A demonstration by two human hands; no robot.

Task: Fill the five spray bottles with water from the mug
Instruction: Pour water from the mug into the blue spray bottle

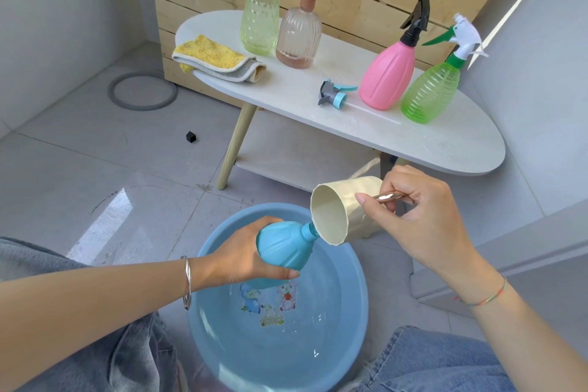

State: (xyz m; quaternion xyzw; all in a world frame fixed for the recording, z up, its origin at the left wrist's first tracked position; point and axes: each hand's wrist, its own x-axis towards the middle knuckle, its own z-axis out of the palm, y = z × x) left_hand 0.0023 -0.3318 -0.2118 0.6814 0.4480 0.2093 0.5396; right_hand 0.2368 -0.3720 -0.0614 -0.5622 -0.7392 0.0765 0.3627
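Head view: at twelve o'clock the oval white table (445, 143) parks four capped spray bottles (386, 76) out of the way, the ribbed pink-clear bottle (297, 35) holding a little liquid; at six the blue basin (350, 328), shallow water inside, sits under the pour, probably to catch spills. The left hand (241, 254) wraps the tilted blue spray bottle (283, 245), its open neck meeting the cream mug (331, 216) at the lip; the right hand (429, 226) pinches the mug's handle, and no water shows inside. A removed spray head (334, 95) lies at one o'clock

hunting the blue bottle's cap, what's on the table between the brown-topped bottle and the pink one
A loose grey and blue spray head lies on the table, close to the pink bottle, in the head view.
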